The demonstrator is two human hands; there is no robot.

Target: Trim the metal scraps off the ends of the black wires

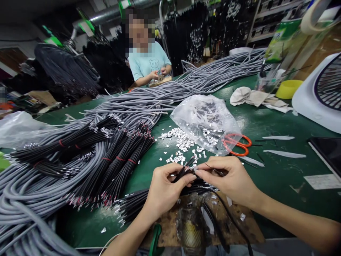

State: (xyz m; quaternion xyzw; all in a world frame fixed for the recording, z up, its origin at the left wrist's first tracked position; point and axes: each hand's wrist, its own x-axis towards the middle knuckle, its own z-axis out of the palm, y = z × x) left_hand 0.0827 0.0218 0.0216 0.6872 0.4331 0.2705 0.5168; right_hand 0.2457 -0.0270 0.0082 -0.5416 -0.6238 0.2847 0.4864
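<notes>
My left hand (pixel 166 185) is closed round several short black wires (pixel 183 172), whose ends stick up past the fingers. Close beside it, my right hand (pixel 226 176) pinches at the ends of black wires, thumb against forefinger; the exact piece in the pinch is too small to make out. More black wires (pixel 135 202) lie in a bundle below the hands. Under them is a brown board (pixel 245 220) carrying a worn, tape-wrapped tool with a yellow patterned part (pixel 190 231). Small silvery pieces (pixel 181 138) lie scattered just beyond my hands.
A clear plastic bag (pixel 205 117) and orange-handled scissors (pixel 242 144) lie ahead. Grey cables (pixel 149 94) and banded black wire bundles (pixel 119 156) cover the left and back. A fan (pixel 314 96) and a phone (pixel 326 151) are at right. A person (pixel 149 64) sits across the table.
</notes>
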